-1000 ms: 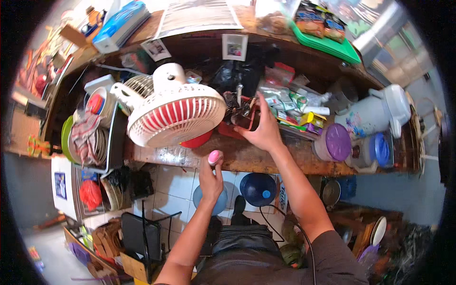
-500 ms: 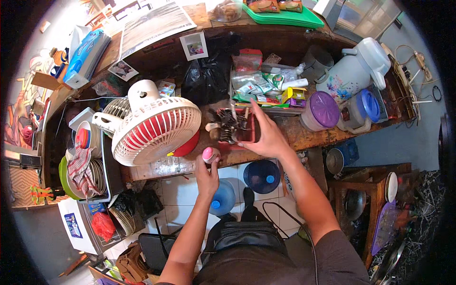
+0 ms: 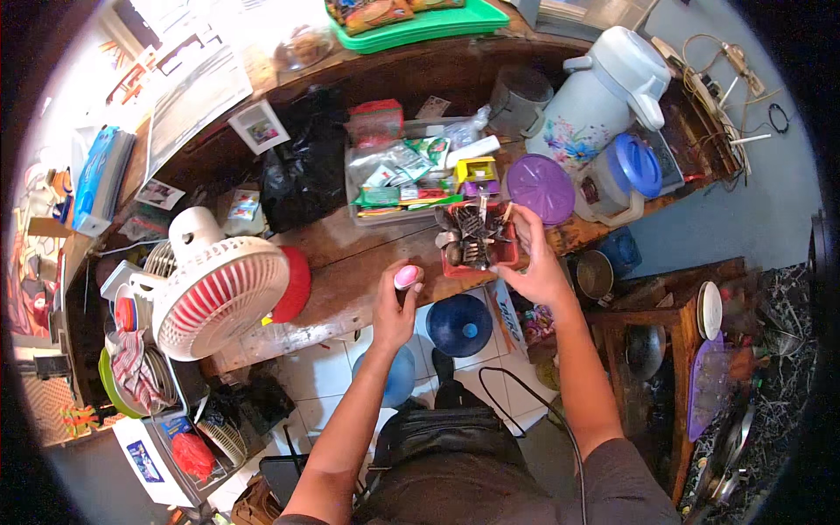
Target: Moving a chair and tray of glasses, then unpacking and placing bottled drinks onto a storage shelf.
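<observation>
My left hand (image 3: 393, 308) is closed round a small white bottle with a rounded pink cap (image 3: 406, 277), held at the front edge of the wooden counter. My right hand (image 3: 541, 269) grips the right side of a small red basket (image 3: 473, 270), thumb at its front and fingers along its side. Spoons and forks (image 3: 477, 232) are packed in the basket, their ends sticking up. Whether the basket rests on the counter or is slightly lifted, I cannot tell. Right behind it stands a clear tray (image 3: 374, 220) filled with sachets and packets.
A white fan (image 3: 222, 280) stands left on the counter (image 3: 346, 262). Beyond the basket are a purple-lidded container (image 3: 541, 190), a blue-lidded jug (image 3: 637, 166) and a flowered thermos (image 3: 604, 87). A black plastic bag (image 3: 305, 171) sits behind. Below are blue water bottles (image 3: 459, 325).
My right hand has shifted the red basket of cutlery rightward, from the tray's left part toward the purple-lidded container. My left hand still holds the pink-capped bottle. The whole view has swung right.
</observation>
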A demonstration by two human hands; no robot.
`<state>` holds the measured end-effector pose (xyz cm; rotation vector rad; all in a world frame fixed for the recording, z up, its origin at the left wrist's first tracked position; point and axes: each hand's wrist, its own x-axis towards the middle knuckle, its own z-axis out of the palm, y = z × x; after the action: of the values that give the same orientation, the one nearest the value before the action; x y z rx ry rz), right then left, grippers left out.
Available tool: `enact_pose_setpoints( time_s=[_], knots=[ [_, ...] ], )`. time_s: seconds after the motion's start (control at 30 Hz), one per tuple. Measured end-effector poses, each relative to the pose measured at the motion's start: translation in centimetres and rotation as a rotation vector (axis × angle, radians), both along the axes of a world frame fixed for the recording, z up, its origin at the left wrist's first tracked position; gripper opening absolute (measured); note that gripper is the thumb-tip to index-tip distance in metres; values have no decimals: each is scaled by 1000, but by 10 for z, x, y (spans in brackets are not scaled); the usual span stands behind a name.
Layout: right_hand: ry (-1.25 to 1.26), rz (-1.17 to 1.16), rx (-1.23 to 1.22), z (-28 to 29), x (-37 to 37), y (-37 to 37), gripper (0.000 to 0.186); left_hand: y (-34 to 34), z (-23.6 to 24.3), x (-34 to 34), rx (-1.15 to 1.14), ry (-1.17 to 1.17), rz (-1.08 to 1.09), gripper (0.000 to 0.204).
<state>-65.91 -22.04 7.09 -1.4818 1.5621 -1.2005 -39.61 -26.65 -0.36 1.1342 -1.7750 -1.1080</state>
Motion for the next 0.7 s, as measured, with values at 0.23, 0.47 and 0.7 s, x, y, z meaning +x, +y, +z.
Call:
enact_pose_setpoints(
  time_s=[0.23,0.47,0.7],
  knots=[
    [-90,-308,-148,-31,35,11,114,-18,-9,-35,-14,98,5,34],
    [-145,-401,-195,-90,33,-9,103,-62,5,-65,-191,-145,-227,36],
    [-109,-417,-154,-106,27,-22,94,-95,-12,-82,-179,-141,-270,36]
  ],
)
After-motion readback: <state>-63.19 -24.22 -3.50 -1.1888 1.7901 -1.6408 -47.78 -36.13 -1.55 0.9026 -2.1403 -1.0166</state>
